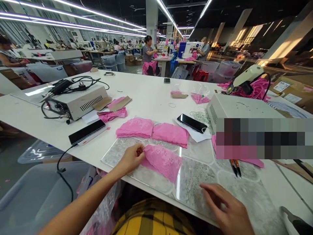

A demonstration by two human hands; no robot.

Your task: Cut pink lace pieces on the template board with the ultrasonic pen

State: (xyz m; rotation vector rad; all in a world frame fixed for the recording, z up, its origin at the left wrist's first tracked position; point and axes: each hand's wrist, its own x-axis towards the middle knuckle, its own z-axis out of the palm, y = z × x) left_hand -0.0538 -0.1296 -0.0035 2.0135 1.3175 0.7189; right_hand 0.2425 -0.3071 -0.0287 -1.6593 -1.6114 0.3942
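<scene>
My left hand (132, 159) pinches the left edge of a pink lace piece (163, 162) that lies on a clear plate (195, 182) with a grey pattern under it. My right hand (227, 209) rests on the plate near the front edge, to the right of the piece, fingers loosely curled and spread, holding nothing. Just behind the piece lie two stacks of pink lace pieces (151, 130) side by side.
A grey box machine (78, 102) with cables stands at the left, another (239, 107) at the right. Two phones (86, 131) (192, 123), scissors (235, 166) and pink scraps lie on the white table (146, 94). Other people work at tables behind. Plastic bins stand below left.
</scene>
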